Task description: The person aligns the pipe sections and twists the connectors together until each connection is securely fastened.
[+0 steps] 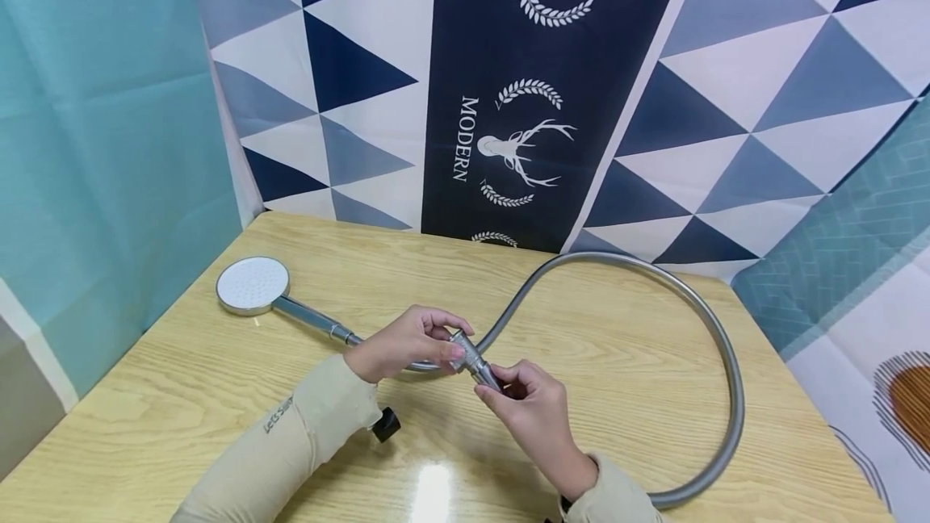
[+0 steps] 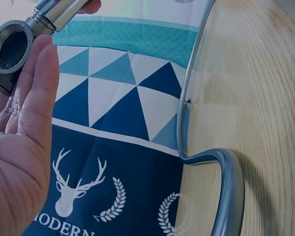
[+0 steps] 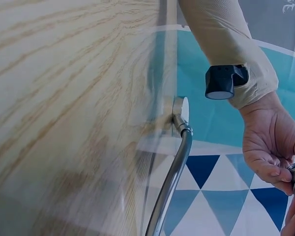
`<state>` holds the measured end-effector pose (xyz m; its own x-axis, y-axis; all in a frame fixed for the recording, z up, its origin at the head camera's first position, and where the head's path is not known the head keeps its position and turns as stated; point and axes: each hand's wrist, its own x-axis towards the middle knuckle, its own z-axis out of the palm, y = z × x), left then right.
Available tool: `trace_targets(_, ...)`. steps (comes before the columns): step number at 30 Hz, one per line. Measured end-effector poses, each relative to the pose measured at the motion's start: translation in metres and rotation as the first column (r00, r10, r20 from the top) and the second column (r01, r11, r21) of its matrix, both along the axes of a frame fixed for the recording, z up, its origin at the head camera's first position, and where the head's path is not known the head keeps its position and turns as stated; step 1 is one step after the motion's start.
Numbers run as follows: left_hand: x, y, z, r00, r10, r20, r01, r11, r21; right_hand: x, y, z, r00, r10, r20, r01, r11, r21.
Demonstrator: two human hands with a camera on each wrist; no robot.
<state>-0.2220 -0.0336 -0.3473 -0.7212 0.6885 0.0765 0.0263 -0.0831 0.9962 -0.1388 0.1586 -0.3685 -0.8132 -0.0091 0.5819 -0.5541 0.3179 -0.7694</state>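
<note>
Over the middle of the table, my left hand (image 1: 410, 339) pinches a chrome threaded fitting (image 1: 462, 351) between thumb and fingers. The left wrist view shows the fitting's wide round opening (image 2: 11, 46) with inner threads, plus a threaded stub beside it. My right hand (image 1: 536, 408) grips a smooth metal sleeve (image 1: 488, 378) in line with that stub. Some thread still shows between the two parts. Whether the sleeve belongs to the grey shower hose (image 1: 732, 394) is hidden by the right hand and cuff. To the left lies a round shower head (image 1: 253, 285), its white face up.
The hose runs from the shower head's handle (image 1: 308, 319) behind the left hand and loops wide across the right side of the wooden table (image 1: 617, 329). A patterned cloth (image 1: 370, 63) hangs along the back edge. A black wrist device (image 3: 220, 82) sits at the left cuff.
</note>
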Motion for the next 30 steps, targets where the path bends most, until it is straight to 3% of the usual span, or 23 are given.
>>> trace_targets(9,0.0013,-0.0022,0.0015,1.0,0.007,0.006,-0.007,0.999,-0.034,-0.0006,-0.0016,-0.0023,0.998,0.02,0.055,-0.019,0.999,-0.026)
trace_targets(18,0.0037,-0.0011,0.0012,0.999,-0.034,0.032,0.035,0.999,-0.038,0.0047,0.0001,0.0002,0.991,0.055,0.126,-0.05,0.998,-0.041)
trace_targets(30,0.0036,0.0014,0.0,0.999,-0.02,0.034,0.02,1.0,-0.005,0.0037,0.0032,0.0015,0.991,0.071,0.11,-0.074,0.997,0.022)
